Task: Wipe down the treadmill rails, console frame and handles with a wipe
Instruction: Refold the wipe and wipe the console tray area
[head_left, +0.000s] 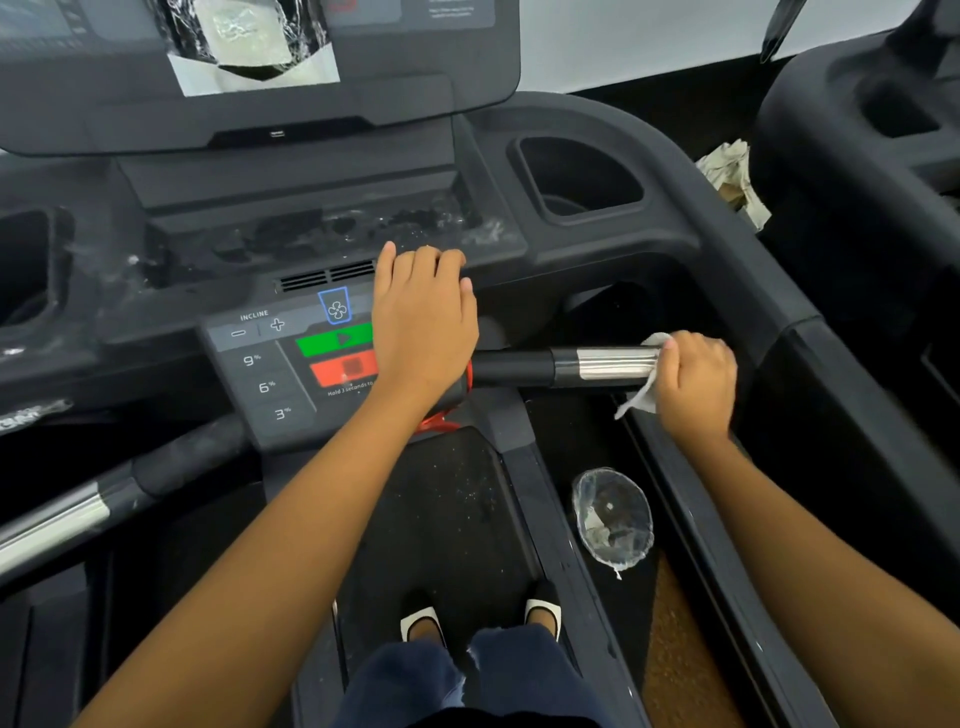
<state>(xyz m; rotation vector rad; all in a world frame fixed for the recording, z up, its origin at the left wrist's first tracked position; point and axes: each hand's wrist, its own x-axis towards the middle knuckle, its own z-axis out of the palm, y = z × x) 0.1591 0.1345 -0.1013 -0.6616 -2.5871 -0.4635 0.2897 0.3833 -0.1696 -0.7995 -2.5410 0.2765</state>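
Though smeared, dark console (311, 244) below white wall (649, 36).

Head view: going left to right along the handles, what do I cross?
left handle → keypad → left hand → right handle → wipe → right hand, which grips the wipe on that handle.

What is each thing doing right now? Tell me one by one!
Thin white wipe: wrapped round the handle's end, gripped.
Silver metal handle: wipe pressed round its end.
Right hand: gripping the wipe and handle.
Left hand: resting flat on the black console.
Clear plastic cup: lying on the black side rail.
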